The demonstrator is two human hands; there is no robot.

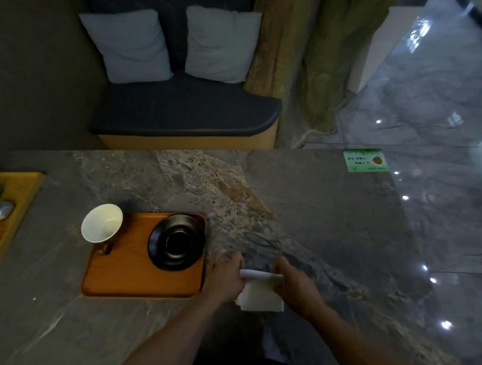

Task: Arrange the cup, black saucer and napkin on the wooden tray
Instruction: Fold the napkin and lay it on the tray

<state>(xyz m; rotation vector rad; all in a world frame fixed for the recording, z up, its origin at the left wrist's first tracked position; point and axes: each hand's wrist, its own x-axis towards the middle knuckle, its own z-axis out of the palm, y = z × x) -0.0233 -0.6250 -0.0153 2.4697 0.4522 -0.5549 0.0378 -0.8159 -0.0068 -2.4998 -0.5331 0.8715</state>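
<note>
head view: left hand (pixel 226 278) and right hand (pixel 295 286) each pinch one end of the white napkin (pixel 260 296), its far edge rolled, on the marble table (pixel 331 217) just at 3 o'clock of the wooden tray (pixel 130 277); black saucer (pixel 176 242) sits at the tray's 1 o'clock corner, white cup (pixel 101 226) at its 11 o'clock corner

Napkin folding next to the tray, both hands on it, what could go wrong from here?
1. The white cup stands at the far left corner of the wooden tray, seemingly overhanging the rim; a nudge might tip it.
2. The black saucer appears to ride up on the tray's right rim, so it may rock or slide.
3. The left hand and right hand are folding the napkin right beside that rim; a knock could shift both.
</note>
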